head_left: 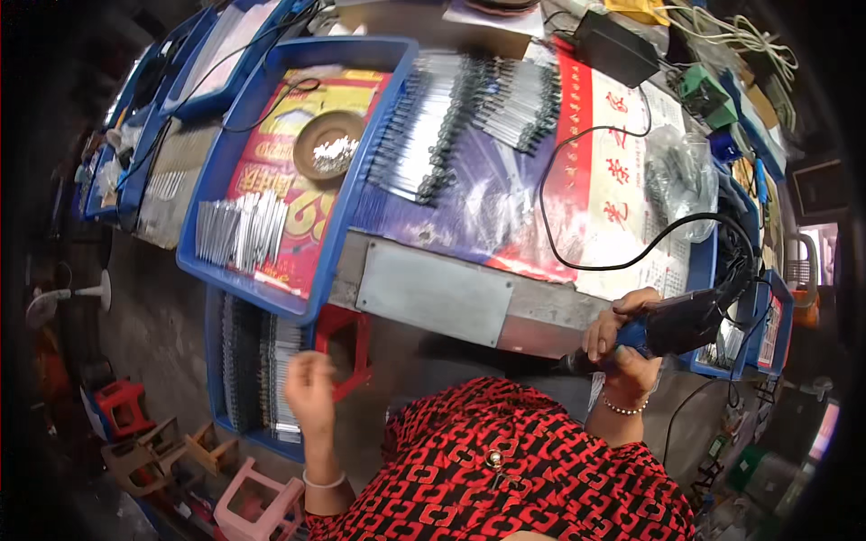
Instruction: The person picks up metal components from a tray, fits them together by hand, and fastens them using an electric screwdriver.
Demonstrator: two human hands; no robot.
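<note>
My right hand is wrapped round a black-and-blue corded electric screwdriver, held level past the table's front edge with its narrow end to the left. My left hand is raised beside a low blue crate of metal rods; its fingers are curled together, and whatever they may pinch does not show. Ahead, a blue tray holds a bundle of silver rods and a round brown bowl with small white and shiny pieces. To its right lie rows of silver rods with dark ends.
The screwdriver's black cord loops across printed sheets. A black box, a green device and a clear plastic bag stand at the right. Below are a red stool and a pink stool.
</note>
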